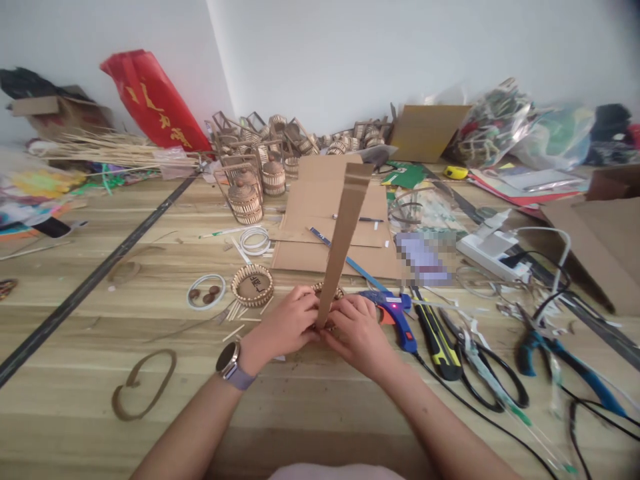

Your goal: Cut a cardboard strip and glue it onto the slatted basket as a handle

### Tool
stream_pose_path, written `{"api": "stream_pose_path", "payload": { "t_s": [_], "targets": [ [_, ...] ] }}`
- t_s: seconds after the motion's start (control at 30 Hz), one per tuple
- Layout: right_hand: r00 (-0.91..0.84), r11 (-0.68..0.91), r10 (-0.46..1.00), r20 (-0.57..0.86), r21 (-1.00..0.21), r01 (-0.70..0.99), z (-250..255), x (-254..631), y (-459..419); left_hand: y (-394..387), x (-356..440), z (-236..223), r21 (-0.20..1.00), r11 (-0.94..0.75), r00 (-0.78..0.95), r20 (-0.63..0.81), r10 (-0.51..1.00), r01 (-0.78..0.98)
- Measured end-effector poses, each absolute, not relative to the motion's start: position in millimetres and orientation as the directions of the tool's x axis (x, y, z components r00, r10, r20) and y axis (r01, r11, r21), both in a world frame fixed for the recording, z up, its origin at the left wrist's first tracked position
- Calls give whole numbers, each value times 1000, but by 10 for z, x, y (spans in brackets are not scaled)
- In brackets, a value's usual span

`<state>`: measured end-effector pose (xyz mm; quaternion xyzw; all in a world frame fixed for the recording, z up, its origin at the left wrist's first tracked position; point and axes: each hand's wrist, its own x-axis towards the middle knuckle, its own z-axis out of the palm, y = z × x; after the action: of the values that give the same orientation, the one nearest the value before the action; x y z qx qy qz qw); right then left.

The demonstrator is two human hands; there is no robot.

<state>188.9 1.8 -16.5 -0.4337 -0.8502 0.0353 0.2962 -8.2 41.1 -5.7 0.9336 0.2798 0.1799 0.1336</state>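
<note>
A long brown cardboard strip (344,233) stands almost upright, leaning slightly right at its top. My left hand (293,321) is closed at the strip's lower end from the left. From the other side, my right hand (361,328) pinches the same lower end. Between my hands, mostly hidden, shows the rim of a small round slatted piece (318,287). Just right of my right hand lies a blue hot glue gun (397,313) with its light lit. Left of my left hand sits a round slatted ring (253,285) with a cardboard base, beside loose short sticks (243,313).
A utility knife (438,340), scissors (493,373) and blue-handled pliers (565,360) lie at right, with cables around them. Cardboard sheets (295,257) and a blue ruler (367,272) lie ahead. Small slatted baskets (245,203) crowd the back. A curled strip (145,383) lies front left.
</note>
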Motion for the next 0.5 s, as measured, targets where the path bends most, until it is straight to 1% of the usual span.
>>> {"api": "stream_pose_path", "payload": {
  "t_s": [0.07, 0.13, 0.2, 0.27, 0.33, 0.4, 0.5],
  "targets": [
    [-439, 618, 758, 483, -314, 721, -174, 1889, 18, 360, -182, 36, 300, -795, 739, 298, 604, 528],
    [-428, 613, 758, 492, -313, 726, -185, 1884, 21, 327, -331, 111, 249, -738, 652, 351, 672, 627],
    [-422, 611, 759, 496, -318, 725, -195, 1877, 24, 322, -501, 129, 191, -606, 503, 398, 767, 773],
    [-418, 610, 761, 496, -328, 721, -203, 1869, 28, 341, -652, 87, 135, -452, 375, 379, 846, 882],
    [-410, 606, 764, 499, -334, 722, -209, 1866, 30, 367, -753, 24, 97, -362, 318, 311, 896, 927],
    [-401, 601, 765, 504, -332, 727, -216, 1869, 32, 385, -793, -11, 92, -325, 290, 273, 917, 941],
    [-410, 603, 759, 505, -310, 735, -231, 1881, 32, 394, -758, 49, 129, -346, 286, 339, 896, 929]
  ]
}}
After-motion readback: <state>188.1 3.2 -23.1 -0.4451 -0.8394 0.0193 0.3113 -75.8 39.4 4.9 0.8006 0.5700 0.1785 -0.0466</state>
